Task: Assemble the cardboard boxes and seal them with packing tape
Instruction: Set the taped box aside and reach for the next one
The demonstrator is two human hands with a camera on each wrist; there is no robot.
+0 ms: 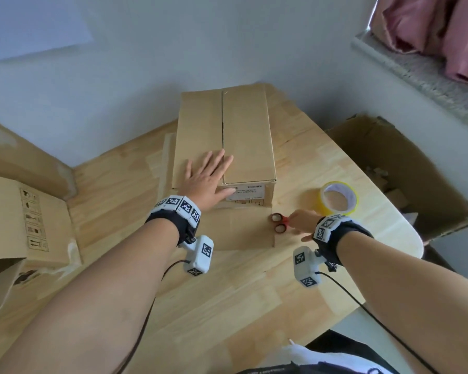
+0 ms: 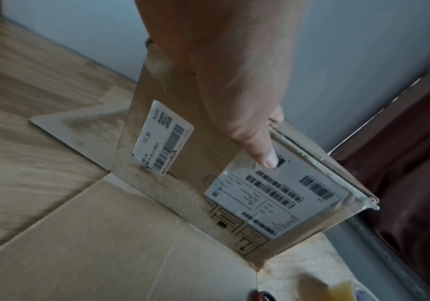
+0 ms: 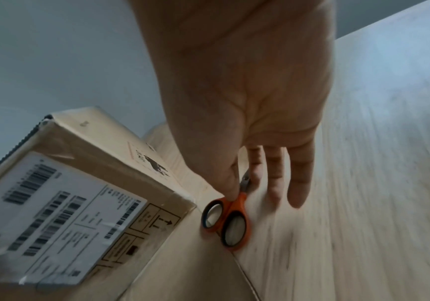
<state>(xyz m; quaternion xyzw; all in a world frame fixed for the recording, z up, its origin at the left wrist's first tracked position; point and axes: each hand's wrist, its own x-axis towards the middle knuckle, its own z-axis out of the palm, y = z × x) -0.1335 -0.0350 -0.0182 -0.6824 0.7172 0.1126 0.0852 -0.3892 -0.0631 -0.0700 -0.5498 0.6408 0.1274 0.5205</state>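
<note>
On table: cardboard box long axis runs away; left hand flat atop; right hand pinches scissors.

The cardboard box stands in the middle of the tabletop, on a flat cardboard sheet. Right of the box lies the tape roll. The scissors lie before it, at the sheet's right edge. My left hand lies on the box.
</note>
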